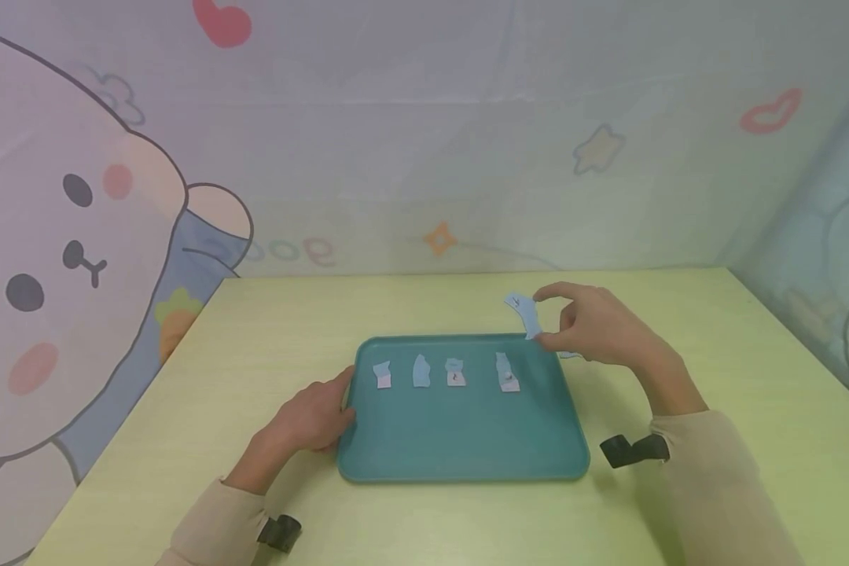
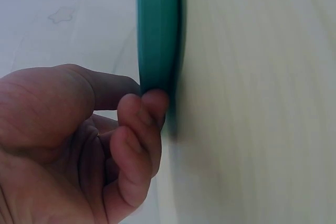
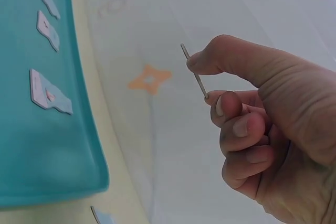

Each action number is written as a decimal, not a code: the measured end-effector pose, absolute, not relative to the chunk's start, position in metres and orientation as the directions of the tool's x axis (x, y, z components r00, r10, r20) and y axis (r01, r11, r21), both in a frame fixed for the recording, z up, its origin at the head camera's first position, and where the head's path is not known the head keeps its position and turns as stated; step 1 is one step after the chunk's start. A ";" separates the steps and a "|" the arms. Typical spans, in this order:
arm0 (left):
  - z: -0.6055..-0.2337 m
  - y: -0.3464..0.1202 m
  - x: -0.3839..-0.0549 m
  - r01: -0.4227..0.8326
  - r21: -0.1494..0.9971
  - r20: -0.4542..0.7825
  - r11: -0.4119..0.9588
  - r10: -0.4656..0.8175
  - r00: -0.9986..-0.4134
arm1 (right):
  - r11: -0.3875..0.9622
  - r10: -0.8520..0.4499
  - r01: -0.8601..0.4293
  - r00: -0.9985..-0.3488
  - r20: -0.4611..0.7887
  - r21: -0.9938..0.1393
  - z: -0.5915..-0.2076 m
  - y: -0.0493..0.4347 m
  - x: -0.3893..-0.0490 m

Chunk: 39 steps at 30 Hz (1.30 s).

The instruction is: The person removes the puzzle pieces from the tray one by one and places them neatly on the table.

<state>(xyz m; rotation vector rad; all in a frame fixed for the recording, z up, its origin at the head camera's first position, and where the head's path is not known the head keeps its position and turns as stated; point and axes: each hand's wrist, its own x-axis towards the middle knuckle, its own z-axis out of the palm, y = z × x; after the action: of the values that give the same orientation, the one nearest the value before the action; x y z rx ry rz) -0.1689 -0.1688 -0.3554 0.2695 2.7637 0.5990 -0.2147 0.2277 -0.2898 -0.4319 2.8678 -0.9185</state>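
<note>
My left hand [image 1: 313, 417] grips the left edge of a teal tray [image 1: 467, 444], thumb at the rim and fingers curled against its side, as the left wrist view confirms. Above the tray's far right corner, my right hand [image 1: 604, 326] pinches a light blue, irregularly cut flat piece [image 1: 528, 316] between thumb and finger. Seen edge-on in the right wrist view, that piece [image 3: 198, 80] is thin and stiff like a puzzle piece. Along the far part of the tray lie several similar pieces, among them a blue one [image 1: 421, 372] and a blue-and-white one [image 1: 507, 373].
Another blue piece [image 1: 569, 355] lies on the pale yellow table [image 1: 290, 314] just right of the tray, partly hidden by the right hand. A printed cloth backdrop [image 1: 396, 157] hangs behind the table's far edge.
</note>
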 end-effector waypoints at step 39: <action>-0.356 -0.181 -0.158 0.154 0.441 -0.253 0.884 0.287 -0.924 | 0.848 -0.043 -0.012 -0.998 -0.046 -0.530 -0.302 0.340 -0.192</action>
<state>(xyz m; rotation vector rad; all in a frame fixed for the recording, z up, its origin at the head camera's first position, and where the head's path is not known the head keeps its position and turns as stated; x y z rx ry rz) -0.1585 -0.1810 -0.3555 0.3291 2.7408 0.6042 -0.1924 0.3401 -0.3015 -0.0447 2.9656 -0.8502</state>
